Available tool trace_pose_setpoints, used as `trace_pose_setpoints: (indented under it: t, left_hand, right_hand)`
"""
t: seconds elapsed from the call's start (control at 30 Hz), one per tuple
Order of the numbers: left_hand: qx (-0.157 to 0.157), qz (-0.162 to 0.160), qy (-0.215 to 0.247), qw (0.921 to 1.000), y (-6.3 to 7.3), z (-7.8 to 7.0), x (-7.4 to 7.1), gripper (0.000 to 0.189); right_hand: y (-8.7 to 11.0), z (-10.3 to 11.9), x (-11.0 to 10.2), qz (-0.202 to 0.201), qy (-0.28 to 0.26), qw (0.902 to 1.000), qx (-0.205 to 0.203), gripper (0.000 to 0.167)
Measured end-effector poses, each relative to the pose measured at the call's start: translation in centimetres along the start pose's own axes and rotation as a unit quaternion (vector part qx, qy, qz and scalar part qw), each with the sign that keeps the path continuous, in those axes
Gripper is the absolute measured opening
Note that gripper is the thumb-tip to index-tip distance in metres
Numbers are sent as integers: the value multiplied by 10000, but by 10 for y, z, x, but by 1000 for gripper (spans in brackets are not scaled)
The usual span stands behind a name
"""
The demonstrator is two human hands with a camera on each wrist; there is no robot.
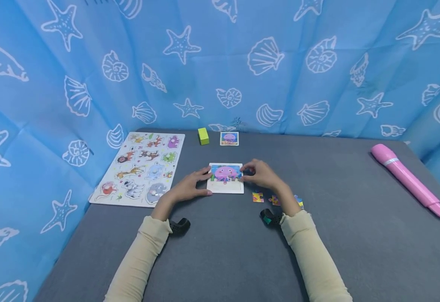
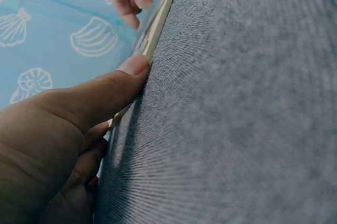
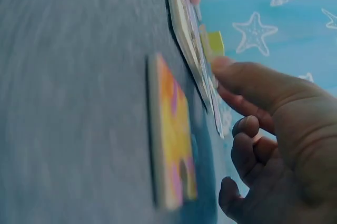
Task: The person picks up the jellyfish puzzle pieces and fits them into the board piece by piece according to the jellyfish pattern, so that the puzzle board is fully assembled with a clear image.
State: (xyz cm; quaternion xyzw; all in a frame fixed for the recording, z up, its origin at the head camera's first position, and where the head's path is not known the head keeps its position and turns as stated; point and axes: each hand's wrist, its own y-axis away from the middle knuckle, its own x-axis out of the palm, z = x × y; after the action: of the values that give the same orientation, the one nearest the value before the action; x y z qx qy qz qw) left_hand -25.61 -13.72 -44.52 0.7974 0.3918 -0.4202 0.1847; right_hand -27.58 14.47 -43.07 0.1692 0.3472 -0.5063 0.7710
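A small jigsaw puzzle board with a pink octopus picture lies flat on the grey table; a pale bare strip shows along its near side. My left hand holds the board's left side, the thumb against its near edge in the left wrist view. Over at the right side, my right hand pinches a small puzzle piece between thumb and forefinger at the board's edge. A yellow-orange puzzle piece lies just below that hand. Another loose piece and a third piece are partly hidden by the right forearm.
Behind the board stand a yellow-green block and a small octopus picture card. A large animal puzzle board lies at left. Far right is a pink pen-shaped device. A blue seashell curtain hangs along the table's back.
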Motion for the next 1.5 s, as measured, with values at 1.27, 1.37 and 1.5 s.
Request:
trace_pose_setpoints:
  t: [1.27, 1.37, 1.5]
  left_hand:
    - [-144, 86, 85, 9998, -1, -1, -3, 70]
    - [-156, 93, 91, 9998, -1, -1, -3, 70]
    - [-164, 85, 64, 9998, 0, -1, -3, 70]
  right_hand:
    - [-18, 6, 6, 541, 824, 9951, -21, 27]
    - [-19, 7, 5, 649, 767, 9949, 96, 27]
    - [-20, 6, 5, 692, 674, 9953, 107, 28]
